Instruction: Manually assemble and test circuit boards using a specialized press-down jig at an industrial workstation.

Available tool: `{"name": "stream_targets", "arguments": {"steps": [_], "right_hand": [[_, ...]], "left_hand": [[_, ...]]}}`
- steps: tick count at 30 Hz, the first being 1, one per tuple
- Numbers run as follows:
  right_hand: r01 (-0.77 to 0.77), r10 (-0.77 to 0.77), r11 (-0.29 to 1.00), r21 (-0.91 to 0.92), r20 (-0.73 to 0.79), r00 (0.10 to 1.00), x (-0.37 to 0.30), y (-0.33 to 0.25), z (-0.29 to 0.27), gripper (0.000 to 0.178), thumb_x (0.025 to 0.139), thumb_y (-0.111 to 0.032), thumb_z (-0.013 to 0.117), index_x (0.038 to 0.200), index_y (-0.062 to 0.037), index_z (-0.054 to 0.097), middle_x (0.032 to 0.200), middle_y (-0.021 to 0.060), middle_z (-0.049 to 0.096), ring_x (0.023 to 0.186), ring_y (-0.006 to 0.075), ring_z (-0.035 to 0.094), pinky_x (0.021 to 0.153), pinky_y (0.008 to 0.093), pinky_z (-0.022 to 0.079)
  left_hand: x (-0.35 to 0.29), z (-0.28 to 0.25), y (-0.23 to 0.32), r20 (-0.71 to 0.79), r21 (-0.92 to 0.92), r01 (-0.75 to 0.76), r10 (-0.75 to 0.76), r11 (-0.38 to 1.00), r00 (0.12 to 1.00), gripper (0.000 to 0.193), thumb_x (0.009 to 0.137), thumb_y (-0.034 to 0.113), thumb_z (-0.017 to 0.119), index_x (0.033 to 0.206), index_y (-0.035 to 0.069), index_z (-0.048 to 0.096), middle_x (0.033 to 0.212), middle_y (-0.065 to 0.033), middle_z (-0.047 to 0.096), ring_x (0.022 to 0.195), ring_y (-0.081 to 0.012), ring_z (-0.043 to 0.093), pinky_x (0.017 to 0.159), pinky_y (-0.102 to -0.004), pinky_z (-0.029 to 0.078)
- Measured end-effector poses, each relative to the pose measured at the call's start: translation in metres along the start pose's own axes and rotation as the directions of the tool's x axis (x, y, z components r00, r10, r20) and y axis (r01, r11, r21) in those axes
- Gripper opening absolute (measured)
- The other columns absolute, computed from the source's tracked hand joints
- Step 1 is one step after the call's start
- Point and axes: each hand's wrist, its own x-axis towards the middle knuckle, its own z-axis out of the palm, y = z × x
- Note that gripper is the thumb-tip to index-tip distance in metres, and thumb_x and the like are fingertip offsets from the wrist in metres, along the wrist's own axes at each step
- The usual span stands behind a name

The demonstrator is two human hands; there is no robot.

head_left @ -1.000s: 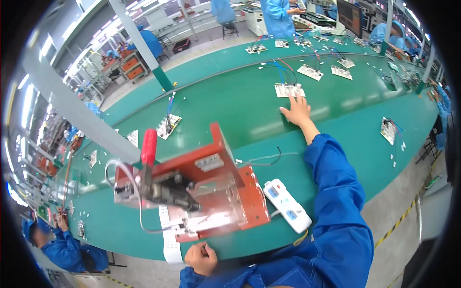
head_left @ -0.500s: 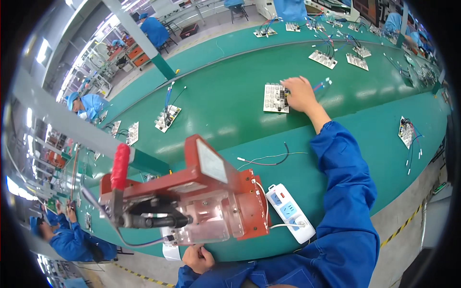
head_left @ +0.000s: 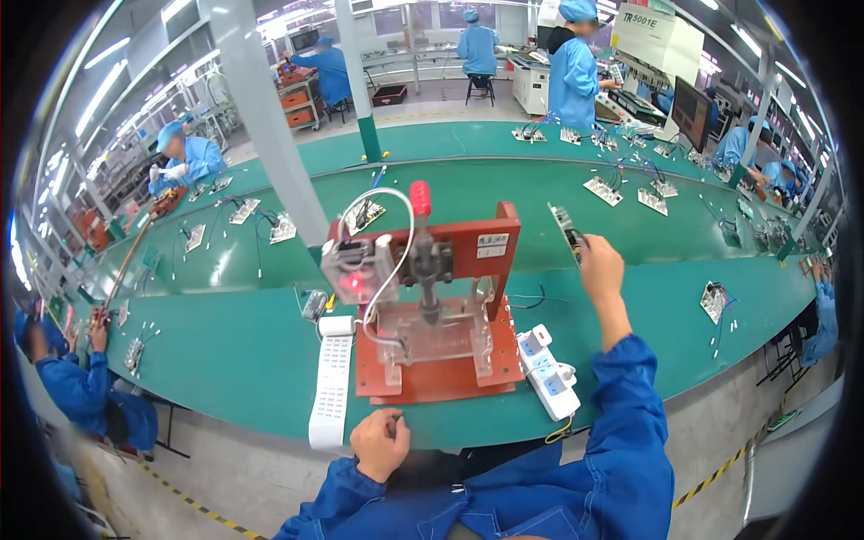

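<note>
My right hand (head_left: 601, 270) is closed on a circuit board (head_left: 567, 229), which stands nearly edge-on above the green work surface, to the right of a press fixture. That fixture (head_left: 441, 391) has a red frame, a clear plastic block (head_left: 436, 337) and a lever with a red handle (head_left: 419, 198). My left hand (head_left: 382, 444) is curled by the table's front edge, just in front of the fixture's base. A small dark spot shows among its fingers, and I cannot make out whether it is a held thing.
A white power strip (head_left: 547, 378) lies right of the fixture; a printed label strip (head_left: 331, 382) lies left. Wired circuit boards (head_left: 603, 191) are spread along the green conveyor (head_left: 504, 193), another board (head_left: 714, 301) at right. Grey posts (head_left: 270, 117) rise beyond. Co-workers in blue (head_left: 81, 369) sit around.
My right hand has picked up the board that lay flat on the green surface and tipped it on edge. The view has swung upward; my left hand stays near the table edge.
</note>
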Motion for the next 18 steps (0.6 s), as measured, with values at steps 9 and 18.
{"name": "stream_targets", "arguments": {"steps": [9,18], "right_hand": [[-0.284,0.032,0.740,0.609,0.391,0.920,-0.053,-0.151,-0.254,0.035,0.091,0.003,0.061,0.125,-0.0026,0.067,0.077,-0.0037,0.056,0.065,0.0035,0.041,0.057,0.0224,0.035],[-0.445,-0.508,0.616,0.650,0.760,0.406,-0.089,-0.178,-0.262,0.065,0.088,-0.007,0.074,0.148,-0.0078,0.049,0.092,0.0070,0.064,0.081,0.0142,0.059,0.071,0.0322,0.050]], "left_hand": [[0.078,-0.082,0.094,0.025,-0.068,-0.903,0.905,0.425,0.424,0.039,0.082,0.007,0.073,0.120,0.012,0.063,0.130,-0.0121,0.062,0.115,-0.0284,0.065,0.087,-0.0412,0.056],[0.103,-0.093,0.137,0.289,0.010,-0.998,0.955,0.059,0.060,0.041,0.092,0.015,0.056,0.132,0.010,0.061,0.132,-0.0071,0.062,0.132,-0.0244,0.056,0.115,-0.0433,0.038]]}}
